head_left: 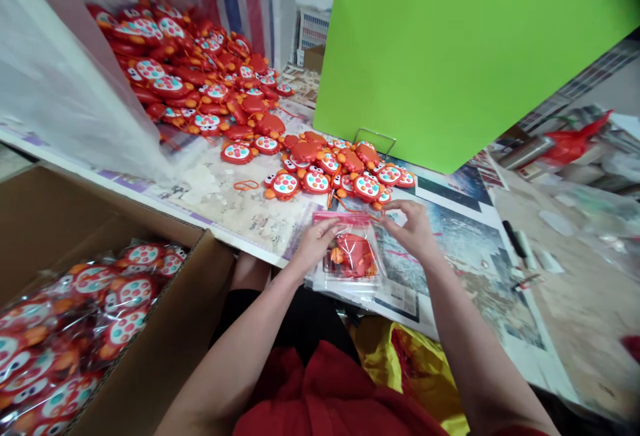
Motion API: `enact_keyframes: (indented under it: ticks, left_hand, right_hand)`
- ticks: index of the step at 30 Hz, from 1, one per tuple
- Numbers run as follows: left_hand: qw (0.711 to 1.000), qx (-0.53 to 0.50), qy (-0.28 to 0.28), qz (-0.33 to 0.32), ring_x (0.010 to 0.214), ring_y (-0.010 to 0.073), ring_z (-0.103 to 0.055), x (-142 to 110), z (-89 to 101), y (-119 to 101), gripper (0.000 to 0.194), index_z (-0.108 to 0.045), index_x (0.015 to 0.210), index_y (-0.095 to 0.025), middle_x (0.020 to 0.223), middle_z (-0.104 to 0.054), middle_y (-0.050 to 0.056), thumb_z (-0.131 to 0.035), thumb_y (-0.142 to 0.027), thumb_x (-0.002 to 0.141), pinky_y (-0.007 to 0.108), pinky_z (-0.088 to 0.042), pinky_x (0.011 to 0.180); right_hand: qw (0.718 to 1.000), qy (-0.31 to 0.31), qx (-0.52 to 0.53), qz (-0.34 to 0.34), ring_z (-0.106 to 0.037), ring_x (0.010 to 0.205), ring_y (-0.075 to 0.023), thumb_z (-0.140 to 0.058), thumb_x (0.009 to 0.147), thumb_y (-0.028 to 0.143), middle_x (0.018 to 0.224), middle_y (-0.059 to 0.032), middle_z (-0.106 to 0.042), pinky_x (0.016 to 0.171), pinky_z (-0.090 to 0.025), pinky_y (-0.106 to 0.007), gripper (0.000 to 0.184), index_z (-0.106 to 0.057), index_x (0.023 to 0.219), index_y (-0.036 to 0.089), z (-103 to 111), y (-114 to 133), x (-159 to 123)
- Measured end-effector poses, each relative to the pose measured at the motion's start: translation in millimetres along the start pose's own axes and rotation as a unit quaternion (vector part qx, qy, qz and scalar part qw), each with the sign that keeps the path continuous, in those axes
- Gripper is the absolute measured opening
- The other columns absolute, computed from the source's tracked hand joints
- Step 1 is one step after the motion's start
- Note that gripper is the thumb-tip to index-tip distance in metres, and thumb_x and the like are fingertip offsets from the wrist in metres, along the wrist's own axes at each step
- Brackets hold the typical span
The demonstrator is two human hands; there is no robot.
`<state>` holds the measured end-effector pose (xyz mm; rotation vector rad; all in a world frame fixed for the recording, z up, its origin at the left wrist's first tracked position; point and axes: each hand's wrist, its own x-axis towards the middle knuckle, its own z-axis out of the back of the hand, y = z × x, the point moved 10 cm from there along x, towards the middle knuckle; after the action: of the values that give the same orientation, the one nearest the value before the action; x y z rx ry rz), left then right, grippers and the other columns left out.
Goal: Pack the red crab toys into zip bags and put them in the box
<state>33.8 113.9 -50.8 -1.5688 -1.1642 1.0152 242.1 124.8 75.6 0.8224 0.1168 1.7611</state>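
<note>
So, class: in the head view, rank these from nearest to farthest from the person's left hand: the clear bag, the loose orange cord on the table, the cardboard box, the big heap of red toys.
1. clear bag: under the left hand fingers.
2. orange cord: up and left, on the table.
3. cardboard box: lower left, beside the table.
4. heap of red toys: far upper left.

The clear bag (350,256) has a pink strip along its top edge, and the toy (353,254) inside it is red with orange bits. The loose toys (320,169) on the counter (225,203) are red with orange feet and white faces dotted in teal and red. The panel (450,49) is flat bright green. The box (165,349) is plain brown cardboard. The cloth (420,369) in the lap is yellow beside red.
</note>
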Motion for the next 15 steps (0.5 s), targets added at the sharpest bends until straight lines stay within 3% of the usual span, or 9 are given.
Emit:
enact_keyframes:
  ticks: [5,9,12,15]
  left_hand:
    - [1.0,-0.005,0.005,-0.016,0.087,0.0173,-0.068,-1.2,-1.2,-5.6,0.033,-0.07,0.118,-0.018,0.11,-0.073,0.007,-0.063,-0.03,0.088,0.026,-0.054,0.073]
    - [0.999,0.02,0.022,-0.033,0.081,0.0162,-0.067,-3.5,-5.0,-14.0,0.033,-0.07,0.12,-0.019,0.101,-0.074,0.006,-0.058,-0.029,0.091,0.026,-0.054,0.071]
    - [0.998,0.041,0.024,-0.035,0.086,0.0171,-0.067,-4.8,-5.8,-17.2,0.036,-0.069,0.124,-0.021,0.112,-0.073,0.006,-0.058,-0.028,0.091,0.025,-0.053,0.071]
    - [0.998,0.044,0.03,-0.023,0.09,0.0178,-0.068,-5.9,-7.2,-16.2,0.035,-0.069,0.124,-0.023,0.117,-0.073,0.006,-0.057,-0.03,0.091,0.026,-0.053,0.073]
  right_hand:
    - [0.996,0.049,-0.006,0.075,-0.055,0.114,-0.0298,-0.072,0.08,0.05,0.116,-0.0084,-0.066,0.1,-0.037,-0.047,0.028,-0.067,0.093,0.025,-52.1,65.4,3.0]
    - [0.991,0.053,-0.035,0.116,-0.053,0.117,-0.0286,-0.064,0.089,0.039,0.115,-0.0066,-0.067,0.104,-0.032,-0.048,0.016,-0.065,0.082,0.024,-71.8,91.8,8.4]
    - [0.99,0.025,-0.069,0.121,-0.053,0.116,-0.0279,-0.06,0.091,0.033,0.11,-0.0057,-0.07,0.108,-0.027,-0.05,0.015,-0.064,0.079,0.024,-66.0,82.5,9.3]
    - [0.989,-0.02,-0.12,0.079,-0.053,0.114,-0.0289,-0.059,0.089,0.033,0.105,-0.0068,-0.071,0.108,-0.024,-0.053,0.015,-0.064,0.078,0.024,-43.3,39.9,6.0]
